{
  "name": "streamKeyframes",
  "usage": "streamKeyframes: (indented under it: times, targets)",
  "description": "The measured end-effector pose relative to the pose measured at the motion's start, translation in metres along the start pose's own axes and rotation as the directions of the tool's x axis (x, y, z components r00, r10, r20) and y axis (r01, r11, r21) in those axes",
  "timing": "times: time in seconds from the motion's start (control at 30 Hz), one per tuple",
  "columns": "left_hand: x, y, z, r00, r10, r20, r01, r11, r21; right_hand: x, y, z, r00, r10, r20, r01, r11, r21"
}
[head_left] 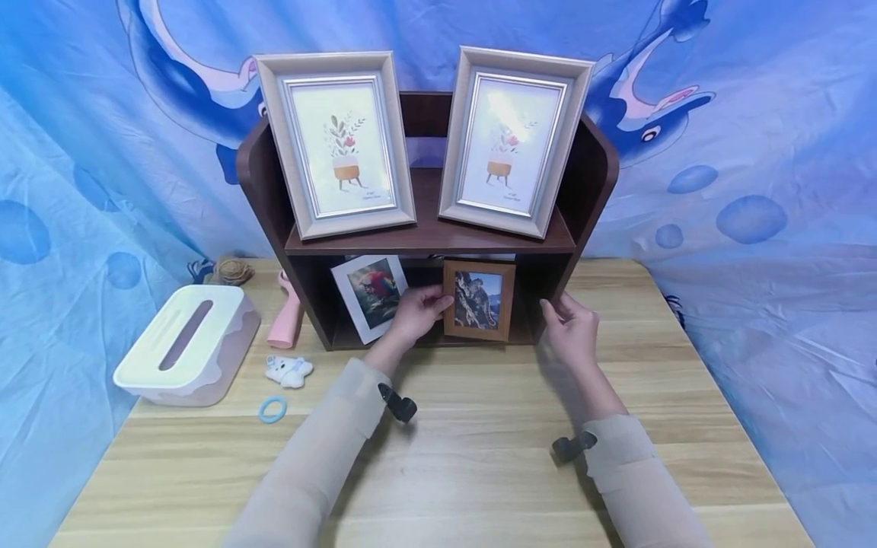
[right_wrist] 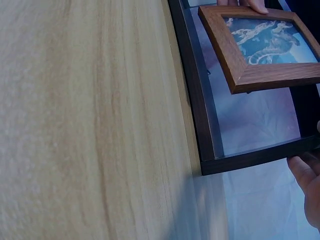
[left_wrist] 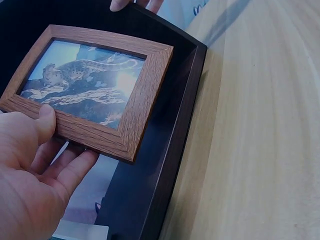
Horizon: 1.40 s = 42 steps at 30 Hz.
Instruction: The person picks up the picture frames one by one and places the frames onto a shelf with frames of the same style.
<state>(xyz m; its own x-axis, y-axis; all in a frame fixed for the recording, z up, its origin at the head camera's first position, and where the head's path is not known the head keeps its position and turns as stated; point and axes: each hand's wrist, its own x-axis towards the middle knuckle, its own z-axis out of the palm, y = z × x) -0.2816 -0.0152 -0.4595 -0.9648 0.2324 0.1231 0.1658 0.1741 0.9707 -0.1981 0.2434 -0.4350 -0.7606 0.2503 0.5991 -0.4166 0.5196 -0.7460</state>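
Observation:
My left hand (head_left: 416,313) pinches the left edge of a brown wooden picture frame (head_left: 479,301) with a spotted big cat picture. In the left wrist view the thumb lies on the front of the frame and the fingers are behind it. The frame stands in the lower compartment of a dark brown shelf (head_left: 432,243). My right hand (head_left: 574,331) grips the shelf's right side panel (right_wrist: 255,160), thumb inside and fingers outside. A white picture frame (head_left: 370,297) with a parrot picture leans in the compartment's left part, partly behind my left hand.
Two large beige picture frames (head_left: 339,144) with potted-plant prints stand on the upper board. Left of the shelf on the table are a white tissue box (head_left: 236,358), a pink object (head_left: 286,316), a small white plush toy (head_left: 289,371), a blue ring (head_left: 272,409) and twine (head_left: 231,271).

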Motion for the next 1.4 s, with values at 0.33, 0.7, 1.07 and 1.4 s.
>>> streamKeyframes:
  times: [0.33,0.7,1.07,1.4]
  targets:
    - [0.016,-0.001,0.006,0.999,-0.038,-0.014,0.039,0.997,0.073,0.001,0.019,0.002,1.0,0.016,0.007,-0.016,1.0,0.014]
    - [0.024,-0.004,0.005,0.995,-0.1,0.008,0.099,0.991,0.091,0.0,0.03,0.002,0.997,0.07,0.025,-0.071,0.997,0.015]
    - [0.029,-0.007,0.008,0.995,-0.099,-0.008,0.099,0.99,0.097,0.0,0.009,0.002,0.999,0.045,0.013,-0.046,0.999,0.026]
    - [0.031,-0.008,0.013,0.995,-0.095,-0.022,0.097,0.989,0.107,-0.002,-0.014,-0.002,0.999,0.042,0.008,-0.043,0.998,0.036]
